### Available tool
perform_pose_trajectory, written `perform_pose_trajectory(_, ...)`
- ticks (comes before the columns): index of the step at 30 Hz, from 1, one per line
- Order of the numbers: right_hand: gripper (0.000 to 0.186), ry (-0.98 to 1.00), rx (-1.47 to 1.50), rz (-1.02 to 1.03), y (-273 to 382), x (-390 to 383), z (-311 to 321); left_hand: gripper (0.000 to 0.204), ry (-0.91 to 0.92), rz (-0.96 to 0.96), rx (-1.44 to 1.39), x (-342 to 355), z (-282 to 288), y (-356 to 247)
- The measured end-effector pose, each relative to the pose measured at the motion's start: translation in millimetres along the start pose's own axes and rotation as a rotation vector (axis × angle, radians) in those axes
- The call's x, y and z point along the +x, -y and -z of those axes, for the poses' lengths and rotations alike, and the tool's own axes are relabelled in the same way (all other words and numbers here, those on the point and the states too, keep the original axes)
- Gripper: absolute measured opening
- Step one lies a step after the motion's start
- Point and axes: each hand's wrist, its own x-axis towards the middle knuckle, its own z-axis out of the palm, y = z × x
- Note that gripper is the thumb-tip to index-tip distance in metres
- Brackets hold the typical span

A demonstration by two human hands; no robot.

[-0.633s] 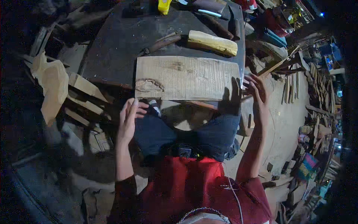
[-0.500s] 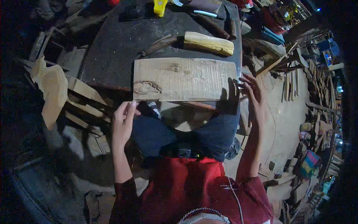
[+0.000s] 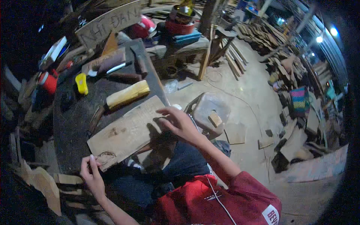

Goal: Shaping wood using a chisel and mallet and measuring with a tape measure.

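Note:
A pale wooden plank [image 3: 126, 133] with a knotty patch at its left end lies along the near edge of a dark tabletop [image 3: 69, 117]. My left hand [image 3: 93, 176] is at the plank's lower left corner, fingers loosely bent and apart; whether they touch it I cannot tell. My right hand [image 3: 179, 124] reaches over the plank's right part, fingers spread and slightly curved. A yellowish split log [image 3: 127, 93] lies beyond the plank, beside a dark curved stick [image 3: 96, 120].
A yellow tool [image 3: 81, 83], white marker [image 3: 116, 67] and wooden rods occupy the tabletop's far part. A lettered board [image 3: 107, 23] stands behind. At the right are a stool-like block [image 3: 210, 108], a cable on the floor, and stacked wood scraps [image 3: 296, 135]; pale offcuts [image 3: 45, 187] lie lower left.
The view has swung to the right, so the table appears angled and more floor shows. My right hand has moved from beside the plank's right end to over it.

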Motion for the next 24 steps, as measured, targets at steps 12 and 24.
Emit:
perform_pose_trajectory(12, 0.029, 0.067, -0.023, 0.040, 14, -4, 10, 0.025, 0.078, -0.176, 0.082, 37, -40, -33)
perform_pose_trajectory(24, 0.054, 0.021, -0.442, 0.196, -38, 68, -31, 0.051, 0.011, -0.311, 0.574, 90, -40, 17)
